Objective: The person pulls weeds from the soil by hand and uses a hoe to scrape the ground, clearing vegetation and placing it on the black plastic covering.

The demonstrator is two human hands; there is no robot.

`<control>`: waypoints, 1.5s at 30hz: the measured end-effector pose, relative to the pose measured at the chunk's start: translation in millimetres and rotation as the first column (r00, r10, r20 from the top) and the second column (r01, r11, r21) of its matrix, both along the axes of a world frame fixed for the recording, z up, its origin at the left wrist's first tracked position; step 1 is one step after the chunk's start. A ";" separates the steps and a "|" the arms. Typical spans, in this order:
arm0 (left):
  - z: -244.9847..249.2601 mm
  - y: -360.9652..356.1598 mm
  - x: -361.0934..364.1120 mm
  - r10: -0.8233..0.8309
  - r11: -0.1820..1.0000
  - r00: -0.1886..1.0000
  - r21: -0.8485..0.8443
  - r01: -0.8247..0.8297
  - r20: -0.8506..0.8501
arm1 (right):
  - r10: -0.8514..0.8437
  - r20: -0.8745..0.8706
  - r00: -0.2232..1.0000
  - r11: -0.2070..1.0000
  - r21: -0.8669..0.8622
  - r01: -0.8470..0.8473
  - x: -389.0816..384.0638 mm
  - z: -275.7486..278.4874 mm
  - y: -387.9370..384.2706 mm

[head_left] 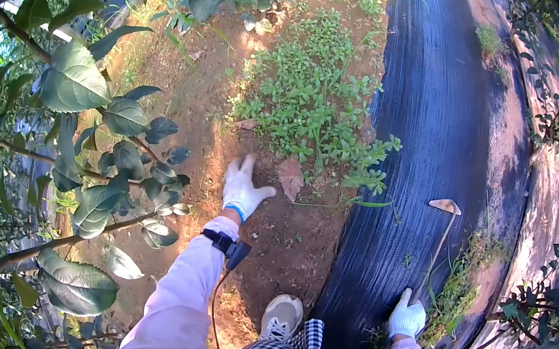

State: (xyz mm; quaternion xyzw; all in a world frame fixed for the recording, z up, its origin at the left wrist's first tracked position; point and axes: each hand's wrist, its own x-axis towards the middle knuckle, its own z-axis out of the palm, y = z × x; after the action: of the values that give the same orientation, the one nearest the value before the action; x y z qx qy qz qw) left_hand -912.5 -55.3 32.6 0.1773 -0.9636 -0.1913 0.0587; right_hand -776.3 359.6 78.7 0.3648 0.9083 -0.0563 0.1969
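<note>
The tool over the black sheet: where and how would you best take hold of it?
Probably low on its handle, coming from the near side, where the right grip is, and closing around it. The handle is long, thin and slants toward that side; the blade sits crosswise at the far end, well away.

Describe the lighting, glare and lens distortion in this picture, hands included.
Head view: fisheye distortion, with blackened corners and a curving black sheet; head view: bluish sheen on that sheet, patchy sunlight and shade across the soil; head view: left hand and right hand bright white, outlines clear.
</note>
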 end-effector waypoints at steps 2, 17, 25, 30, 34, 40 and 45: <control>-10.4 -5.4 -3.8 -0.144 0.989 0.981 0.042 0.140 0.128 | 0.010 -0.004 1.000 1.000 0.003 -0.010 0.6 -2.6 1.3; -53.2 2.5 -62.8 -0.234 0.971 0.965 -0.028 0.239 0.118 | -0.017 -0.052 0.999 1.000 0.000 0.017 4.9 -2.8 0.3; -51.0 -58.9 -68.3 0.260 0.935 0.965 0.260 -0.241 -0.040 | -0.018 -0.065 0.998 1.000 0.019 0.020 2.4 -4.3 -0.3; -43.7 -37.8 -103.5 0.068 0.996 0.997 0.061 -0.070 0.041 | -0.059 -0.066 0.996 0.998 -0.004 0.059 -1.4 1.7 -8.0; -62.0 -68.1 -99.4 0.293 0.921 0.941 0.314 -0.231 -0.167 | -0.041 -0.064 0.997 0.998 0.043 0.044 2.2 -6.6 -3.1; -52.0 -127.9 -90.9 0.691 0.711 0.719 0.247 -0.659 -0.073 | -0.066 -0.036 0.997 0.997 0.032 0.067 -5.7 2.8 -11.2; -44.4 -133.1 -127.1 0.373 0.927 0.927 -0.058 -0.371 0.030 | -0.056 -0.045 0.997 0.998 0.039 0.058 0.5 -8.9 -4.1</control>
State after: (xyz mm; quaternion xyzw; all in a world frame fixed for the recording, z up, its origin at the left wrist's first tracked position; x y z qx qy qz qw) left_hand -1039.5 -188.4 -11.8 0.3591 -0.9180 -0.1482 0.0792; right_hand -775.9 355.6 69.9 0.3932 0.9026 -0.0514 0.1677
